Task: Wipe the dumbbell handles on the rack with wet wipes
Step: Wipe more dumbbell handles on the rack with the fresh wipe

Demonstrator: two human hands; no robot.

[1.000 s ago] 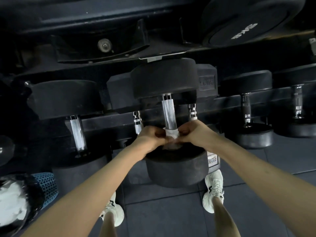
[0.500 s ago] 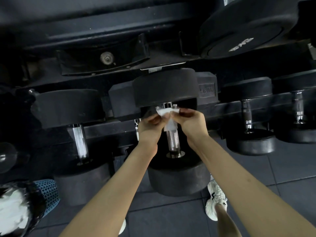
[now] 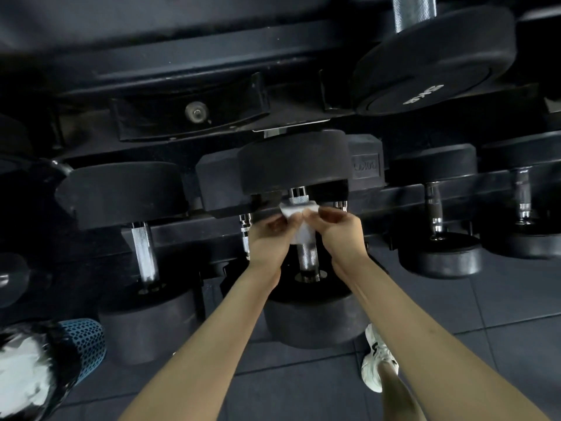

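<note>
The floor (image 3: 501,314) is laid with large dark grey tiles divided by thin seams. At the lower left stands a blue perforated basket (image 3: 89,338) lined with a black bag (image 3: 62,363) holding crumpled white material (image 3: 21,369). The light is dim and cool.

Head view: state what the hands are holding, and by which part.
Both hold one white wet wipe wrapped round the middle dumbbell's handle, near its far end: the left hand pinches its left side, the right hand its right side.
</note>
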